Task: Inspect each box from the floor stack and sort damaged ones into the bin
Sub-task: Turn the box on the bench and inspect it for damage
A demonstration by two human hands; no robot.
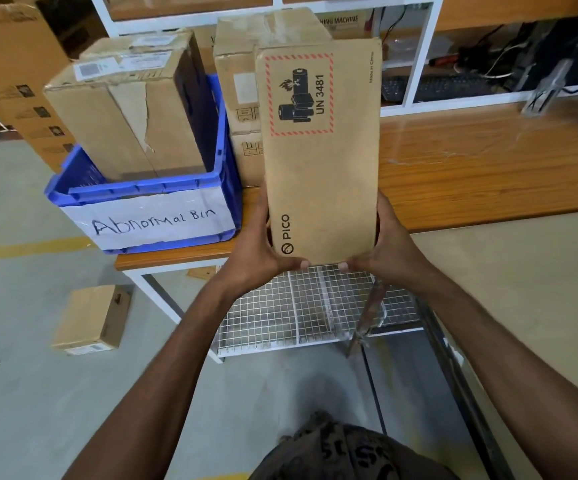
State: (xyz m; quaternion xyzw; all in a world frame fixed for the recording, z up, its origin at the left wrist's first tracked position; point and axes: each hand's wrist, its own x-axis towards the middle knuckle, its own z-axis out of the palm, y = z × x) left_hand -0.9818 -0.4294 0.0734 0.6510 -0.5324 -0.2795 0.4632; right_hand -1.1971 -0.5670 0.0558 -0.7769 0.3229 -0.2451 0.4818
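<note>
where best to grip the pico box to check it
The PICO box is tall, flat and held upright: grip its long side edges near the bottom, left hand from the left, right hand from the right, leaving the printed face visible.

Curled grip: left hand (257,251), right hand (390,252).

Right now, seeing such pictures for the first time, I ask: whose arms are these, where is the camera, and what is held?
No machine here: a person wears one camera on the head, looking down, so the arms are their own. The left hand and right hand grip the lower end of a tall brown box with a battery warning label. On the wooden table stands a blue bin marked "Abnormal Bin" holding a torn box. A small box lies on the floor.
</note>
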